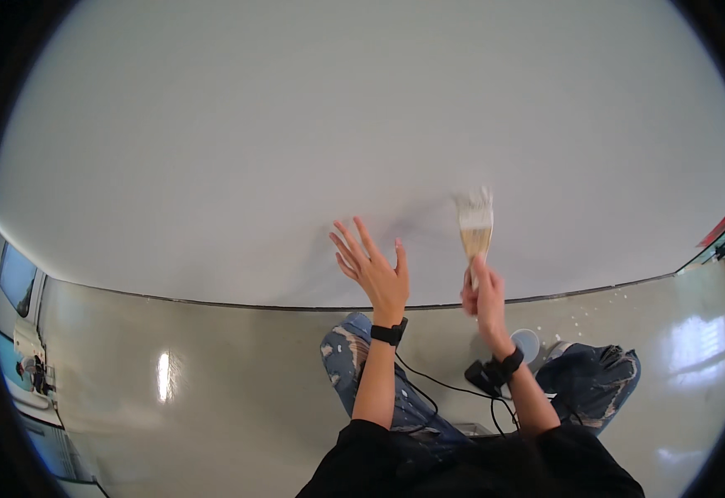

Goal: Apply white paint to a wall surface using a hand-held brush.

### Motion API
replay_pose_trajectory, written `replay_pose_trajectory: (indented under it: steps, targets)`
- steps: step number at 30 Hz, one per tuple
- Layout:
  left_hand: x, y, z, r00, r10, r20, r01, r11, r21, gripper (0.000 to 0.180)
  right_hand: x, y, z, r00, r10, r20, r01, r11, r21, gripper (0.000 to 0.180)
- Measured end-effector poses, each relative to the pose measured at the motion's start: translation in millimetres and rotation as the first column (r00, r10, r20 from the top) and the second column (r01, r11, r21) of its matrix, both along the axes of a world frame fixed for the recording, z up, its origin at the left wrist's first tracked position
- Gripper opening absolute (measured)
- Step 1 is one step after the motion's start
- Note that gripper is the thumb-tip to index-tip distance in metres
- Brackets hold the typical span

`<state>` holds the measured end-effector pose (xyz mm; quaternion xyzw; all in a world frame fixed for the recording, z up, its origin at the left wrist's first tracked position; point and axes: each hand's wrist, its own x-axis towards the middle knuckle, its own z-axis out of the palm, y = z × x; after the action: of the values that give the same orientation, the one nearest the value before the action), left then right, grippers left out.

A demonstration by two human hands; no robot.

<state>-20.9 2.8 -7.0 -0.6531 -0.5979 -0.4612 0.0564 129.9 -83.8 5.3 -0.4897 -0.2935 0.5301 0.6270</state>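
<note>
My right hand (484, 297) is closed round the handle of a flat paintbrush (475, 228), whose bristles point up and carry white paint. The bristle tips are at the pale wall (362, 124); whether they touch it I cannot tell. To the left, my left hand (374, 267) is open with its fingers spread in front of the wall, holding nothing. Its palm seems turned to the wall, and contact is unclear. Beside my right wrist, a small round cup (525, 344) stands on the floor, partly hidden by my forearm.
A dark strip (213, 304) runs along the wall's foot. White drops spot the glossy floor (213, 357) near the cup. Black cables (433, 380) hang between my knees, and a black device (485, 378) is by my right wrist. Various objects (34, 365) stand at the far left.
</note>
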Motion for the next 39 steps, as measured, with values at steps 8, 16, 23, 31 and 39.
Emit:
replay_pose_trajectory:
  steps: [8,16,23,31,39]
  targets:
    - [3,2,0,0.99,-0.11,-0.093,0.104,0.992,-0.071,0.067,20,49,21,0.99,-0.07,0.12,0.047,0.982,0.183,0.046]
    - [3,4,-6,0.98,-0.101,-0.17,0.083,0.99,-0.11,0.069,8,26,-97,0.994,-0.106,0.027,0.107,0.994,-0.03,0.049]
    - [5,2,-4,0.985,-0.114,-0.128,0.105,0.992,-0.074,0.064,7,-14,-192,0.916,-0.033,0.399,0.18,0.924,-0.337,0.051]
    - [3,1,-5,0.99,-0.078,-0.117,0.075,0.997,-0.028,0.065,15,10,-36,0.934,-0.239,0.267,0.219,0.97,0.102,0.048]
    - [7,0,-1,0.976,0.018,-0.217,-0.038,0.995,-0.089,0.071,25,38,22,0.996,-0.088,-0.001,0.088,0.989,0.121,0.048]
